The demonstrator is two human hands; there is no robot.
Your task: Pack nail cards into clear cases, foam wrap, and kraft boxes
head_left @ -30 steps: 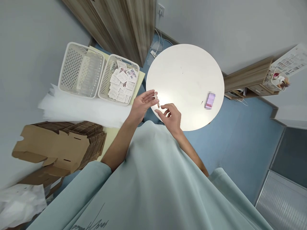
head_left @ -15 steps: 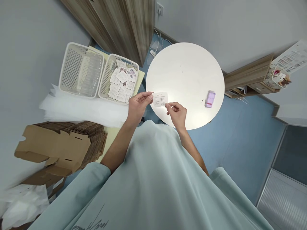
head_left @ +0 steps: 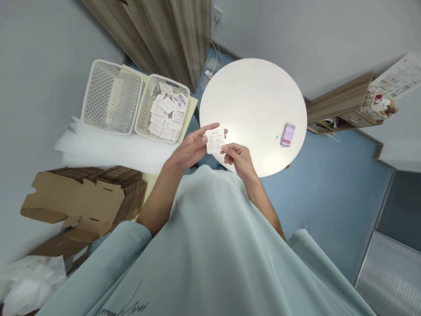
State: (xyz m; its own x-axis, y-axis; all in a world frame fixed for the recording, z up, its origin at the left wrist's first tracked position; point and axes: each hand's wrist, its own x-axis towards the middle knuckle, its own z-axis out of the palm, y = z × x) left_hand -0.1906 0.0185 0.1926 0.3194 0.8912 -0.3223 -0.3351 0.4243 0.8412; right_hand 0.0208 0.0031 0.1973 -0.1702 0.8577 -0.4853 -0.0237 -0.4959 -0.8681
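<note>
A small white printed card [head_left: 215, 140] with lines of text faces up between my two hands, above the near left edge of the round table. My left hand [head_left: 192, 147] holds its left side, thumb on the front and fingers behind, with fingertips showing past the card's top and right. At the lower right corner my right hand [head_left: 239, 157] pinches the card between thumb and fingers. To the left, a white basket [head_left: 140, 112] holds a heap of similar cards [head_left: 166, 114], some with butterfly pictures.
The white round table [head_left: 256, 87] bears a blurred purple object [head_left: 287, 134]. At left stand another white basket [head_left: 87, 103] holding clear plastic pieces, white sheets [head_left: 108, 149] and stacked flat cardboard boxes [head_left: 75, 197]. A wooden shelf [head_left: 342, 98] stands right.
The card has shifted slightly left and looks turned to a narrower shape. My left fingers have reached farther behind it, and my right hand has come a little left and down.
</note>
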